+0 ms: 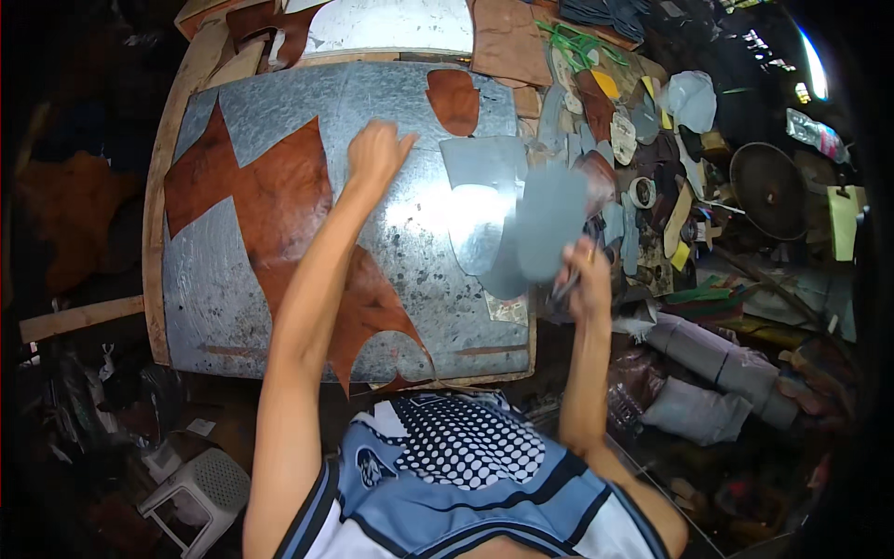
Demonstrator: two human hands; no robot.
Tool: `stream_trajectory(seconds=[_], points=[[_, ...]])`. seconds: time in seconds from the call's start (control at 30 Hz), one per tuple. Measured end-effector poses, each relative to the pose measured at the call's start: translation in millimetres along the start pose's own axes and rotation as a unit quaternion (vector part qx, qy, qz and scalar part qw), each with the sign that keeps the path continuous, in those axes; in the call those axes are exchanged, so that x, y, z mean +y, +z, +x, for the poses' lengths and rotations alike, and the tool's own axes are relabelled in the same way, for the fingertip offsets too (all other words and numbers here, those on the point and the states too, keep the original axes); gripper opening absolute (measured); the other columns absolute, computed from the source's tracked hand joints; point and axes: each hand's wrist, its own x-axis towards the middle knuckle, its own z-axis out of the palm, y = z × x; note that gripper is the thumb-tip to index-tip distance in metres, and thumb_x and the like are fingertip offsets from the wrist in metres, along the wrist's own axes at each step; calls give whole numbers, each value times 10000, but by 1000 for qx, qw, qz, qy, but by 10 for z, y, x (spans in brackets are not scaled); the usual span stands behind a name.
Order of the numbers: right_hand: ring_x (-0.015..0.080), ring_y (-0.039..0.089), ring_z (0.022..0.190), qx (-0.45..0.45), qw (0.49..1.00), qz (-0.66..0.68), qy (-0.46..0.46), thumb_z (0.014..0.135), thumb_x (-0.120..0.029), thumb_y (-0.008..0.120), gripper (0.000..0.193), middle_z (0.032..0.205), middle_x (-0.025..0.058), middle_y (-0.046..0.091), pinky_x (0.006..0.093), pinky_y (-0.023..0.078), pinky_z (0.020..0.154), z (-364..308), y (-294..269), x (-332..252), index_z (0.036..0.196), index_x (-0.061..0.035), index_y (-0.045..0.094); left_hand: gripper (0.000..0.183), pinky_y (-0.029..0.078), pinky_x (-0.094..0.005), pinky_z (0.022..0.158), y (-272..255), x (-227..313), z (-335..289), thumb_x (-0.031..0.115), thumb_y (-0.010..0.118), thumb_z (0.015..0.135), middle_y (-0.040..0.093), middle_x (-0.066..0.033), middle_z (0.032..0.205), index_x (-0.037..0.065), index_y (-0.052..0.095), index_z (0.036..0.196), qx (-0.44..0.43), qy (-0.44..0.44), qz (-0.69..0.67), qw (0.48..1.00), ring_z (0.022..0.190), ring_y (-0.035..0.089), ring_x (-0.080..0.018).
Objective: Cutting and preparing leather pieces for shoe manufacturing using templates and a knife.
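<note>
My right hand (589,284) is closed at the right edge of the metal-topped table, gripping a flat grey sole-shaped piece (551,224) near its lower end. The piece is blurred by motion. Something dark shows beside those fingers, too smeared to name. My left hand (377,154) hovers over or rests on the table's far middle, fingers curled and thumb out, with nothing visible in it. Beneath my left forearm spreads a large brown leather hide (279,186) with cut-out edges. A small brown leather piece (453,102) lies beyond my left hand. Grey flat pieces (475,168) lie between my hands.
The metal sheet (205,298) covers the table inside a wooden edge (154,233). Scraps, soles and a green strap (582,42) crowd the right side. A round dark dish (768,191) stands farther right. A plastic stool (219,480) is at the lower left.
</note>
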Motion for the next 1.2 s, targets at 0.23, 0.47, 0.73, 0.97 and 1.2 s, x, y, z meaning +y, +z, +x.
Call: stream_trajectory(seconds=[0.23, 0.47, 0.73, 0.97, 1.2], points=[[108, 532, 519, 65, 986, 26, 148, 813, -67, 704, 211, 723, 16, 572, 252, 461, 495, -1502, -798, 657, 978, -12, 586, 560, 523, -462, 802, 1093, 267, 1273, 542, 731, 749, 681, -229, 1010, 4, 726, 905, -160, -81, 77, 981, 965, 666, -352], [105, 518, 501, 74, 985, 38, 154, 834, -46, 674, 163, 738, 13, 584, 245, 464, 485, -1484, -928, 718, 955, -37, 565, 401, 528, -351, 658, 1027, -76, 1206, 385, 733, 808, 694, -128, 875, 11, 703, 950, -234, -160, -135, 949, 750, 667, -230], [106, 538, 624, 53, 997, -8, 64, 878, -29, 623, 528, 748, 14, 543, 242, 449, 523, -1192, -617, 485, 1367, 1, 423, 482, 443, -241, 574, -1689, -1342, -1009, 219, 688, 881, 628, -38, 858, -55, 555, 1254, -212, -333, -343, 852, 669, 555, -88], [88, 539, 637, -113, 971, -207, 24, 886, -65, 632, 572, 816, 37, 585, 214, 430, 521, -821, 394, 554, 1409, -48, 400, 432, 476, -197, 519, -2523, -2126, -2601, 182, 685, 888, 648, -51, 824, -72, 569, 1217, -128, -453, -290, 833, 655, 605, -90], [98, 573, 663, -207, 930, -301, 26, 877, -69, 603, 483, 844, 36, 602, 217, 466, 542, -967, 1711, 838, 1348, -99, 498, 473, 511, -390, 702, -2409, -1756, -2829, 238, 718, 837, 675, -164, 915, -4, 589, 1222, 21, -295, 81, 952, 784, 647, -306]])
